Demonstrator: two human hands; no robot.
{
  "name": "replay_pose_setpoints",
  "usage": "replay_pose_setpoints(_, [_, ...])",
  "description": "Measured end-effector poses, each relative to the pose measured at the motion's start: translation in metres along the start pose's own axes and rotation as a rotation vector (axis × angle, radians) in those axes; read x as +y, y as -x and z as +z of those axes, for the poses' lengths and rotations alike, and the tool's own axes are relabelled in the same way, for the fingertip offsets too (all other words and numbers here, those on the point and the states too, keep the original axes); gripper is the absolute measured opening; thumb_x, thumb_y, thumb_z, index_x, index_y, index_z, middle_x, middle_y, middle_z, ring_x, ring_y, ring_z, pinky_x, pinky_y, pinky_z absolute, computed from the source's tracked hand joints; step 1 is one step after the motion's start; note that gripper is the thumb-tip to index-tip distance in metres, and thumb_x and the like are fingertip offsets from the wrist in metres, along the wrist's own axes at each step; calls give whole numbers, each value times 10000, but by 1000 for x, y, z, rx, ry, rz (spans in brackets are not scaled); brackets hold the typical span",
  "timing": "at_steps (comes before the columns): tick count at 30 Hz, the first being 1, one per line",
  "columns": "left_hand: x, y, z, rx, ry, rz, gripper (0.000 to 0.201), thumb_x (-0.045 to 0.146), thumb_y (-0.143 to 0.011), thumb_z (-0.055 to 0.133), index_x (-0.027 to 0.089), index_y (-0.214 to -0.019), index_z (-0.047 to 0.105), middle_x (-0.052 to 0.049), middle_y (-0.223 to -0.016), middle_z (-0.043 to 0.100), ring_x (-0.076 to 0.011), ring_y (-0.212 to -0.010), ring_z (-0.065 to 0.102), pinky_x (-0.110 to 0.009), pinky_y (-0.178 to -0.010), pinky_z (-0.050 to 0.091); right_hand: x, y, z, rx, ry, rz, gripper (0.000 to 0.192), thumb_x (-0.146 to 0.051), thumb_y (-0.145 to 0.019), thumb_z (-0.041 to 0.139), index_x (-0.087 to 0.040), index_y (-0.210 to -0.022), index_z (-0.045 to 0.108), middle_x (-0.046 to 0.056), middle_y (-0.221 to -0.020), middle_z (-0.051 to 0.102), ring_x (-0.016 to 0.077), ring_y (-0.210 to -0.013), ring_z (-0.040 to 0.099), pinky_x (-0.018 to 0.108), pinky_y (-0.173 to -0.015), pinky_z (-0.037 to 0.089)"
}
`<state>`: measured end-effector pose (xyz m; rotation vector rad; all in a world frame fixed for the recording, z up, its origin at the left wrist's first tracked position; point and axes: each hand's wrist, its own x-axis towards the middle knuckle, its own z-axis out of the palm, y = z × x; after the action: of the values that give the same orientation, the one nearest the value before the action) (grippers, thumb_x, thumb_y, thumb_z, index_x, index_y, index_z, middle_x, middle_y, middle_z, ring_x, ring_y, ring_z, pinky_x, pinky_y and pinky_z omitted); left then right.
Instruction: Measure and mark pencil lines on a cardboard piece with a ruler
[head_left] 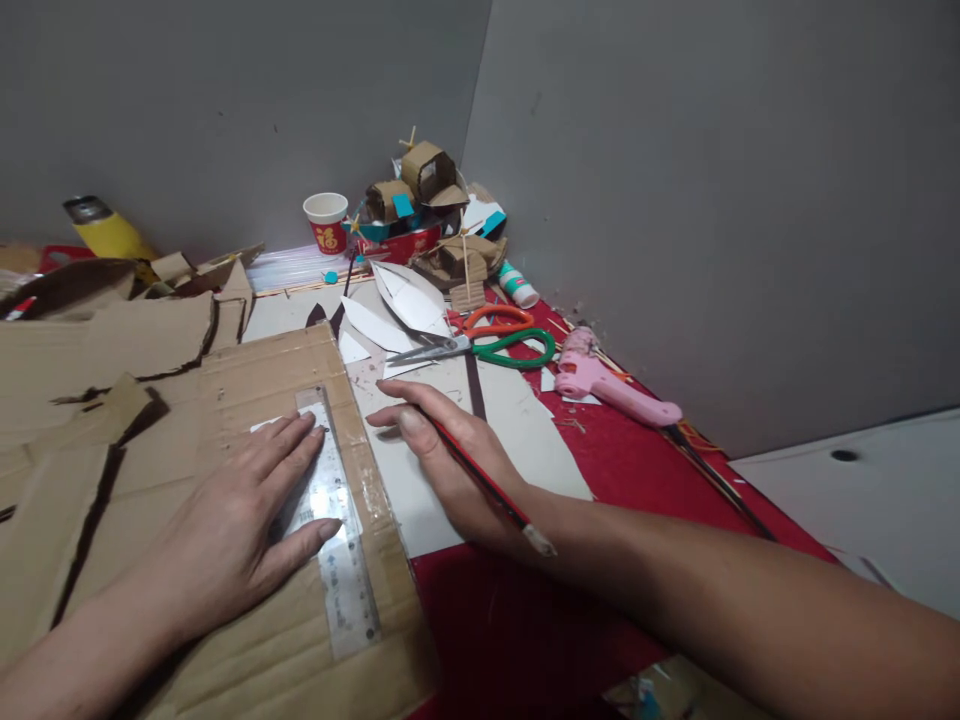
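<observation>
Pressing flat, the left hand (240,505) is pinning a ruler (334,520) onto cardboard (247,380) (fingers spread, gripping nothing). The right hand (450,450) is gripping a pencil (487,490).

Scissors (480,343) lie beside a pink glue gun (611,385), with a paper cup (327,220) near the cardboard models (424,195).
</observation>
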<state>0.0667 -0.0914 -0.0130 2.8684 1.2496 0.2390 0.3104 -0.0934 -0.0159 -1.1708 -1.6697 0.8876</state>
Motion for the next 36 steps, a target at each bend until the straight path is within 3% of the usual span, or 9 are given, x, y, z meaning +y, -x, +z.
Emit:
replay_pose_setpoints(3, [2, 1, -3, -13, -59, 27, 662, 522, -878, 533, 211, -1451, 419, -186, -1476, 445, -368, -1351, 420, -573, -1073, 387, -2, 0, -2, -11, -17, -16, 332, -350, -995, 410, -194, -1247, 558, 92, -1141, 693, 218, -1077, 640, 378, -935, 483])
replay_pose_setpoints(6, [4, 1, -4, -41, -88, 54, 629, 518, -891, 525, 274, -1458, 407, -171, -1527, 376, -374, -1382, 376, -583, -1064, 390, -1, 0, -1, -24, -12, -21, 338, -363, -998, 403, -194, -1244, 562, 90, -1140, 694, 211, -1088, 635, 369, -941, 481])
replay_pose_setpoints(11, [5, -2, -5, -40, -116, 107, 655, 531, -910, 491, 173, -1452, 409, -132, -1545, 357, -336, -1434, 289, -546, -1133, 318, 2, -1, 1, -36, 2, -32, 331, -346, -999, 400, -191, -1238, 571, 92, -1129, 702, 219, -1107, 632, 384, -957, 480])
replay_pose_setpoints(16, [4, -6, -3, -114, -98, 114, 639, 534, -940, 434, 251, -1497, 303, -74, -1568, 325, -306, -1452, 253, -560, -1111, 345, 6, -1, 3, -30, 25, -20, 358, -377, -1003, 401, -195, -1266, 563, 89, -1143, 703, 221, -1115, 633, 397, -987, 467])
replay_pose_setpoints(20, [6, -5, -3, -83, -140, 97, 620, 552, -931, 442, 218, -1450, 394, -119, -1542, 375, -323, -1440, 279, -559, -1107, 347, 8, -2, 3, -41, 31, -8, 382, -403, -1005, 394, -190, -1277, 558, 85, -1127, 710, 209, -1089, 644, 373, -981, 475])
replay_pose_setpoints(24, [11, -1, -7, 19, -218, 81, 591, 571, -891, 501, 127, -1276, 559, -194, -1358, 561, -369, -1290, 477, -537, -989, 471, 8, -4, 2, -41, 43, 8, 382, -407, -1005, 391, -192, -1269, 562, 75, -1117, 717, 203, -1093, 642, 360, -977, 482])
replay_pose_setpoints(28, [20, 5, -13, 89, -294, 59, 570, 562, -835, 590, 93, -1158, 602, -212, -1165, 651, -373, -1068, 612, -508, -820, 557, 8, -3, 0, -46, 65, 8, 385, -410, -999, 393, -192, -1263, 568, 80, -1126, 717, 218, -1114, 638, 371, -969, 489])
replay_pose_setpoints(32, [29, 10, -28, 31, -278, 95, 616, 549, -785, 652, 94, -1196, 584, -220, -1210, 640, -378, -1090, 609, -492, -813, 568, 8, -2, -1, -76, 68, 51, 391, -432, -1002, 379, -213, -1269, 560, 67, -1108, 729, 220, -1095, 655, 361, -929, 510])
replay_pose_setpoints(36, [30, 10, -37, -56, -199, 62, 327, 425, -855, 607, 185, -1077, 630, -99, -1038, 696, -278, -896, 656, -426, -733, 572, 10, -2, 0, -93, 46, 72, 382, -432, -1007, 372, -221, -1270, 550, 59, -1114, 733, 212, -1088, 661, 344, -918, 514])
